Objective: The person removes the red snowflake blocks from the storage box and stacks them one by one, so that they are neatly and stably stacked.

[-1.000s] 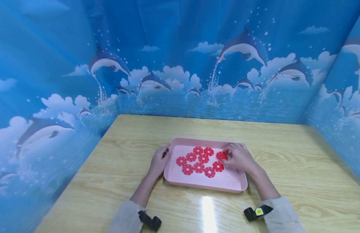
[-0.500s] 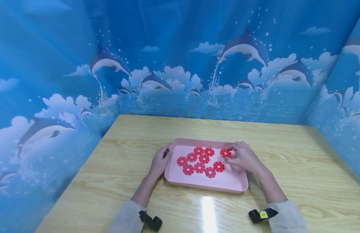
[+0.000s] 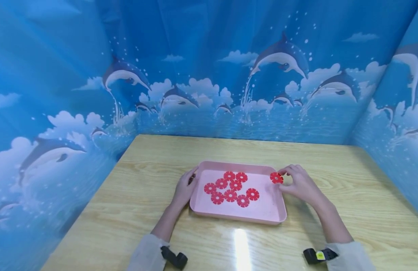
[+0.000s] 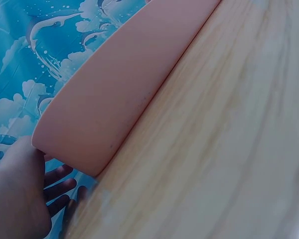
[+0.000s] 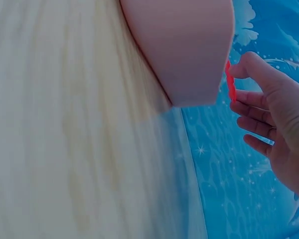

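Dolphin-print sheeting (image 3: pixel 195 49) walls this table (image 3: pixel 110 222) into a 3-sided booth.

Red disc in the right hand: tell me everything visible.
The red disc is round, thin and flat, plastic-looking, with notches around its rim and a hole at its centre. Thumb and fingers of the right hand pinch it at the edge. The head view shows its face; the right wrist view, nearly edge-on. It appears at the pink tray's right end; I can't tell if they touch.

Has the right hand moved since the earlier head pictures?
Yes: against the pink tray, the right hand, pinching a red disc, has shifted rightward, out to the tray's right edge.
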### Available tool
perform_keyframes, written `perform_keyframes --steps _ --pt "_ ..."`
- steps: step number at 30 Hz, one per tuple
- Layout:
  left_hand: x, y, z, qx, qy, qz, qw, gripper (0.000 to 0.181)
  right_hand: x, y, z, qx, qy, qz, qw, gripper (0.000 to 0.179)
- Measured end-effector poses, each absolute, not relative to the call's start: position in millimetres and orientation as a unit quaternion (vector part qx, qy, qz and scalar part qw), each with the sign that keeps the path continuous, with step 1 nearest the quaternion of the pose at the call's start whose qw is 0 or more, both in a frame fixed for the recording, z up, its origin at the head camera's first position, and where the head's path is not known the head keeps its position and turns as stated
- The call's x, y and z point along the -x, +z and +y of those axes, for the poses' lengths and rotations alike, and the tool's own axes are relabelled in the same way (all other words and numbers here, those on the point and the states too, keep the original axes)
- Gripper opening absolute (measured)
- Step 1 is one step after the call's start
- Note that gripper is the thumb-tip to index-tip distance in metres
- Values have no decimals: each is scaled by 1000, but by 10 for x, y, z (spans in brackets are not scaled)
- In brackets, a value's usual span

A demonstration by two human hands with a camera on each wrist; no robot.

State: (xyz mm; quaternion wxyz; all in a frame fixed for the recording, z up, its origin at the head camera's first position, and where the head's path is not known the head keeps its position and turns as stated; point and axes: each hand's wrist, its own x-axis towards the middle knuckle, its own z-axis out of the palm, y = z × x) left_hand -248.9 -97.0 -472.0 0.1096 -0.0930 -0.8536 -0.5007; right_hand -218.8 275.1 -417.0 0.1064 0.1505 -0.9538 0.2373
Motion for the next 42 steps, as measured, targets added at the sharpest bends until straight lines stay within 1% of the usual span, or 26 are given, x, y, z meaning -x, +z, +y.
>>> perform_keyframes --steps 7,20,28,36,42 --pt "2489 -4730 -975 98 -501 -852 112 38 2117 -4170 2972 -141 241 -953 118 38" --pt "2505 -4730 -969 104 -493 -856 117 38 2049 -4284 3283 -124 242 -956 114 40" --pt "2514 -4730 -964 100 -499 -854 112 38 2065 -4416 3398 -107 247 -958 95 42" --pt "2500 -4744 -971 85 -498 -858 97 40 2098 -4594 3455 -112 259 -954 105 39" --pt "2493 -4737 -966 82 -499 -858 90 42 2096 -4648 3465 -110 260 -953 106 42"
